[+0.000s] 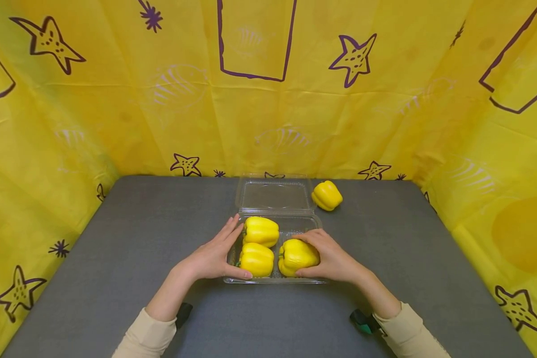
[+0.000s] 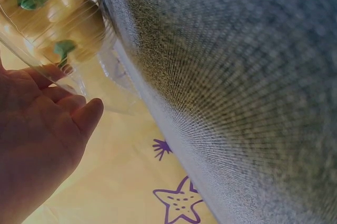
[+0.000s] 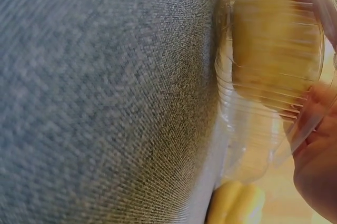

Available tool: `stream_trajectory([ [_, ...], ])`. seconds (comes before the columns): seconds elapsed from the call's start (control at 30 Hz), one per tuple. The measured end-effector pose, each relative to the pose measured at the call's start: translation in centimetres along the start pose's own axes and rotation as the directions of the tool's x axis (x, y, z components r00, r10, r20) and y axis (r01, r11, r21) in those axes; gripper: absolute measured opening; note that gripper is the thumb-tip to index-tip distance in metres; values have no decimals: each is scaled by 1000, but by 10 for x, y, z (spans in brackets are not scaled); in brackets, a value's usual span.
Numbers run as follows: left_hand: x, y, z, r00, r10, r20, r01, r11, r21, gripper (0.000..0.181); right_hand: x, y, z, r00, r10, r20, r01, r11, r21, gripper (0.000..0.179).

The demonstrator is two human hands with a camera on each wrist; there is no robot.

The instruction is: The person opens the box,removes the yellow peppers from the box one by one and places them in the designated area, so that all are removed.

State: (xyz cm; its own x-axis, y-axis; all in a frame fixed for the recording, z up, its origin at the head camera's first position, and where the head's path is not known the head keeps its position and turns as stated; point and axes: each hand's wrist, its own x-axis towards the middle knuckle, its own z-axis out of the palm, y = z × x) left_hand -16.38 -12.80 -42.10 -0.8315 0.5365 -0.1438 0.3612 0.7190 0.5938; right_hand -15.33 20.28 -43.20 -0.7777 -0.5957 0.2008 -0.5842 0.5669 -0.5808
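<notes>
A clear plastic clamshell box (image 1: 277, 279) lies with its lid folded back. Two yellow bell peppers (image 1: 261, 231) sit one behind the other in its left part. My right hand (image 1: 333, 256) grips a third yellow bell pepper (image 1: 298, 257) in the right part, thumb in front and fingers over its back. Through the ribbed wall in the right wrist view, this pepper (image 3: 268, 40) shows blurred. My left hand (image 1: 210, 258) rests along the box's left side, fingers extended towards the back corner, thumb at the front rim. Green stems (image 2: 64, 48) show through the wall in the left wrist view.
Another yellow bell pepper (image 1: 327, 196) lies on the grey table (image 1: 161, 219), right of the open lid (image 1: 275, 195). A yellow cloth (image 1: 268, 109) with starfish and fish drawings hangs behind the table and at both sides.
</notes>
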Motion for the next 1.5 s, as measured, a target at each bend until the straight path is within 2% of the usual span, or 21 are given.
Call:
stream_trajectory([
  [0.5,1,-2,1,999,36,-17,-36,999,18,128,0,-4,-2,995,31,-96,-26,999,47,77],
  [0.87,1,-3,1,1000,28,-11,-28,1000,14,127,-1,-3,-4,983,84,-161,-60,987,150,78],
  [1.0,0,-2,1,1000,19,-11,-19,1000,11,127,0,-2,-4,975,89,-203,-50,980,194,77],
  [1.13,1,-2,1,1000,20,-12,-20,1000,7,127,0,-4,-6,966,121,-228,-57,961,270,76],
  [1.33,0,-2,1,1000,17,-9,-17,1000,1,127,-1,-3,-10,952,220,-214,-116,904,411,73],
  [1.5,0,-2,1,1000,16,-7,-16,1000,-1,127,-2,-3,-13,945,248,-215,-116,865,487,71],
])
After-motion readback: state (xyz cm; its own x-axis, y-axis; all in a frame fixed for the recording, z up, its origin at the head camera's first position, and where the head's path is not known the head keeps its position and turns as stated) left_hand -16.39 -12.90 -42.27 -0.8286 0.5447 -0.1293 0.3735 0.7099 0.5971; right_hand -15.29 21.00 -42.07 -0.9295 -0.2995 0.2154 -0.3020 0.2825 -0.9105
